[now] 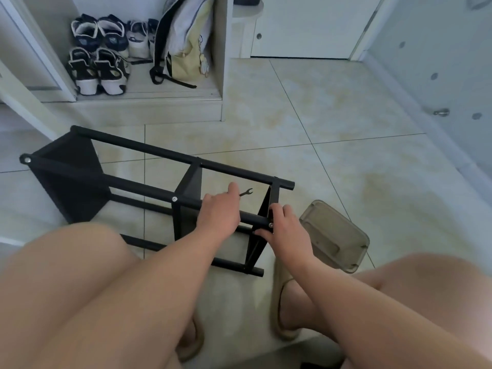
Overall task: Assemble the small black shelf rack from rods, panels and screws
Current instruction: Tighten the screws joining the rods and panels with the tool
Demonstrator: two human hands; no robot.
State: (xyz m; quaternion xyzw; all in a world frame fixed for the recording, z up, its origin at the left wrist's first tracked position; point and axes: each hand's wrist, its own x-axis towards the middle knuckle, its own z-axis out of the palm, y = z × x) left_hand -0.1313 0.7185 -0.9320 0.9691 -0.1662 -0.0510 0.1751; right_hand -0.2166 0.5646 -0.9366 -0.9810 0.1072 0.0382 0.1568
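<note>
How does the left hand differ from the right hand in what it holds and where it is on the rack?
The left hand holds a small wrench; the right hand holds no tool and grips the rack at a corner screw. The left hand reaches between the middle panel and the end panel; the right hand sits at the end panel. Both are at the same rod.

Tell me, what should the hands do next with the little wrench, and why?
Probably bring the wrench over to the screw and fit its open end there. The left hand holds the wrench clear of any screw, while the right hand grips the rack at the corner where that silver screw shows.
</note>
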